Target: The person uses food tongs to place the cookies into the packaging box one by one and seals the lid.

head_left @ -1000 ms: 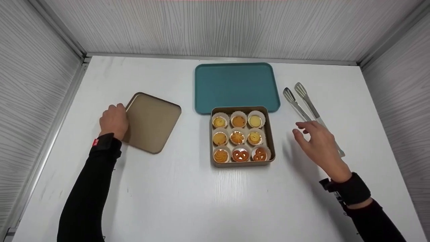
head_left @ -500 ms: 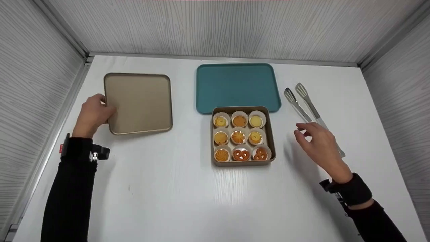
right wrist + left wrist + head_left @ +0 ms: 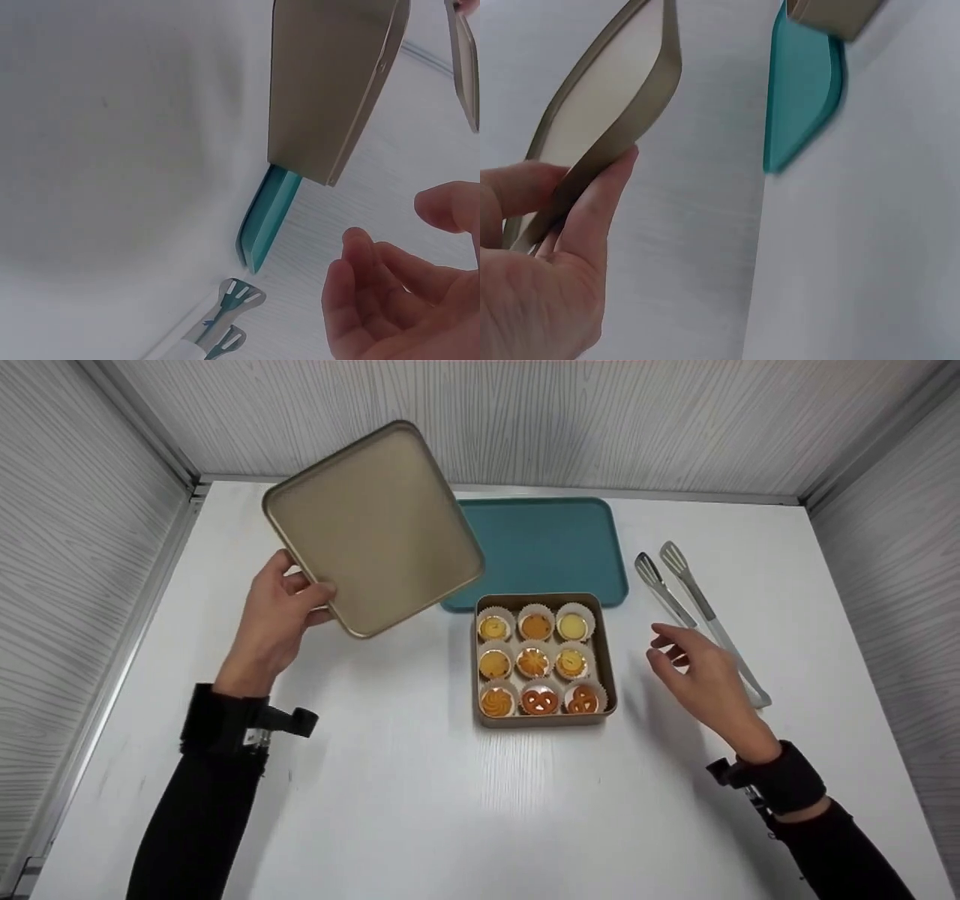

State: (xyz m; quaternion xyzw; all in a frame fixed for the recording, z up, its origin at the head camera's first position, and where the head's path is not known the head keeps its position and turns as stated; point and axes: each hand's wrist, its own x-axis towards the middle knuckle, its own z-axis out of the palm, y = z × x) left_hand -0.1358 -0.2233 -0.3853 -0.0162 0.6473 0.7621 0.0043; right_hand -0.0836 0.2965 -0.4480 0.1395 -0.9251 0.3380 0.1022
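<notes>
My left hand (image 3: 274, 611) pinches the edge of a square bronze lid (image 3: 379, 529), thumb on the inner face and fingers behind. The lid is raised and tilted, overlapping the left part of the teal tray (image 3: 551, 547) in the head view. In the left wrist view the lid's rim (image 3: 622, 127) passes between thumb and fingers. My right hand (image 3: 701, 679) holds nothing and hovers with relaxed, slightly bent fingers beside the tongs (image 3: 712, 615). Between the hands stands a square bronze tin (image 3: 547, 721) holding several small pastries (image 3: 533, 661) in paper cups, in rows.
The tin stands at the front edge of the teal tray. The tongs lie spread on the white table (image 3: 420, 810), slotted tips toward the back. Grey wood-grain panels (image 3: 525, 427) enclose the table at the back and both sides.
My left hand has lifted the lid off the table at the left and carried it up and to the right, turning it. My right hand has barely moved.
</notes>
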